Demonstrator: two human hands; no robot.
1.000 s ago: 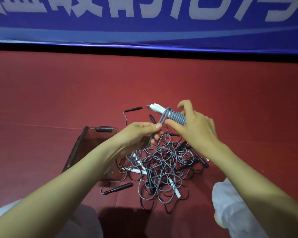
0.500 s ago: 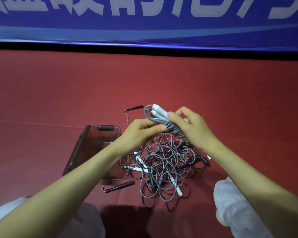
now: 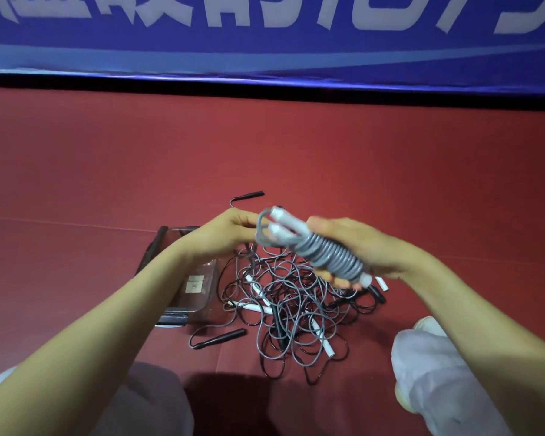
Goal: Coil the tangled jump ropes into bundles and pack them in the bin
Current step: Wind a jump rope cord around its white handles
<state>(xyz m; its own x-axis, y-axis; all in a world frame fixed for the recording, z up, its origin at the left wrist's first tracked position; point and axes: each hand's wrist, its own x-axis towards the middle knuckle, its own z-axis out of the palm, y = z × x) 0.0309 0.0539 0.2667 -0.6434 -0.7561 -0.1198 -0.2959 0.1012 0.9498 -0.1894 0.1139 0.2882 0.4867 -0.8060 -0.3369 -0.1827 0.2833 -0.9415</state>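
- Clamping the right hand (image 3: 368, 250) round the grey bundle (image 3: 324, 253), fingers curling underneath and thumb lying along the top.
- Holding that bundle up off the floor, slanting from far left down to near right, with cord wound tightly round two white handle ends (image 3: 279, 220) that are poking out at the far-left tip.
- Pinching a loose loop of the bundle's cord at that same tip with the left hand (image 3: 227, 234), fingertips drawn together.
- Hovering both hands close together, joined by the bundle, just above the tangle.
- Lying on the red floor (image 3: 390, 171) right below the hands: the tangled ropes (image 3: 296, 306), grey and black cords looping over one another, with white and black handles mixed in.
- Standing just left of the tangle: the clear bin (image 3: 202, 300), partly hidden behind the left forearm, so its contents cannot be told.
- Trailing out of the heap: one black handle (image 3: 249, 195) on the far side, another black handle (image 3: 224, 336) on the near left.
- Showing along the near edge: knees in pale trousers (image 3: 438, 372).
- Hanging across the far side: a blue banner (image 3: 265, 51) with white lettering.
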